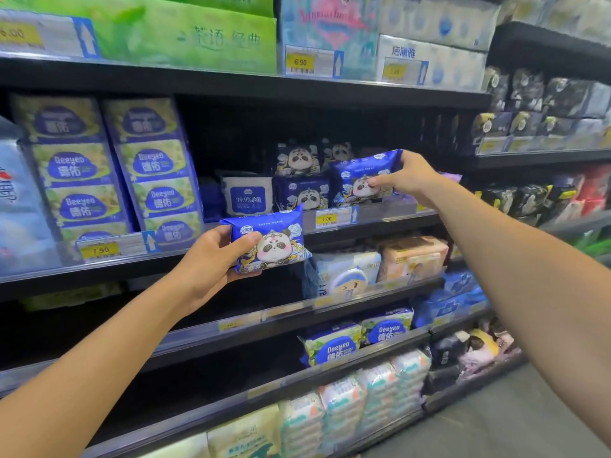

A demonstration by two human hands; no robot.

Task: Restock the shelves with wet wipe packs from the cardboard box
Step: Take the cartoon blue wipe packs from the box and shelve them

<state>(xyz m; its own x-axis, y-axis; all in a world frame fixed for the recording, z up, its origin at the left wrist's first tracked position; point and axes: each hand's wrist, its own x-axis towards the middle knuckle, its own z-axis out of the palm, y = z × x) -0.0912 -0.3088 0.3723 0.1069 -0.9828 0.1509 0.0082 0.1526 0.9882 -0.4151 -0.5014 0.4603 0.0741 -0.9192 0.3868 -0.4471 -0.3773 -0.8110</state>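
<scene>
Head view, near to far. Two bare forearms reach from the lower corners of the frame toward a shop shelving unit.

Nearest, the left hand (211,259) grips a blue panda-printed wet wipe pack (269,241). Its thumb lies across the front face and its fingers (244,274) are curled under and behind, clamped on the pack. This pack is held in the air, in front of and just below the shelf edge (396,223).

Further in, the right hand (408,178) pinches a second panda pack (362,178) at its right end, thumb on the front and fingers over the top corner. That pack stands upright at the shelf front, just beside the row of matching packs (302,193). Whether its base touches the shelf cannot be told.

To the left of the row is a white pack (248,196), and beyond that tall Deeyeo bundles (79,166). A yellow price tag (326,219) sits on the rail below. The cardboard box is not in view.

Step in hand, as judged: seating the right-hand pack in the front row. The next move likely calls for releasing it upright and flush with its neighbours. The left-hand pack would then be lifted over the rail into the remaining gap, without toppling the row.
</scene>
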